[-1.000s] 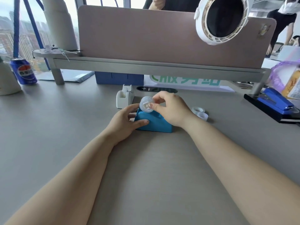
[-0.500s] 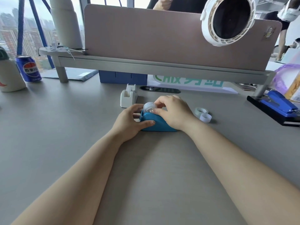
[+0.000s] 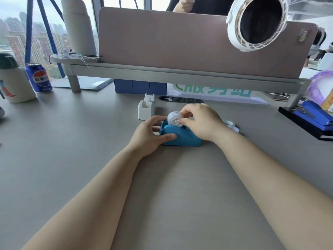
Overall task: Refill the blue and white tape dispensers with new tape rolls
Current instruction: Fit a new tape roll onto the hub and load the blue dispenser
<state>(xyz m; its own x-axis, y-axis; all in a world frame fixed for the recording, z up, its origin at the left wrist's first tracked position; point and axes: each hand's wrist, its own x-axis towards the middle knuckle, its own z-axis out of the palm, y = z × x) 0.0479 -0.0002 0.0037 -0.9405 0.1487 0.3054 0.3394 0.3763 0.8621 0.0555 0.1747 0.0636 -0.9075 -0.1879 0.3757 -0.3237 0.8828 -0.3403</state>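
While the blue tape dispenser (image 3: 182, 136) sits mid-desk (image 3: 72, 159), your right hand (image 3: 201, 121) pinches a clear tape roll (image 3: 174, 119) into its top and your left hand (image 3: 149, 137) clamps its near end. The white dispenser (image 3: 146, 109) stands just beside at eleven o'clock, spare rolls (image 3: 231, 124) at three, a Pepsi can (image 3: 38, 77) far off at ten.

A grey desk (image 3: 72, 150) runs to a pinkish divider panel (image 3: 171, 42) above a raised shelf (image 3: 162, 74). Far left, windows (image 3: 14, 24) admit daylight over city buildings.
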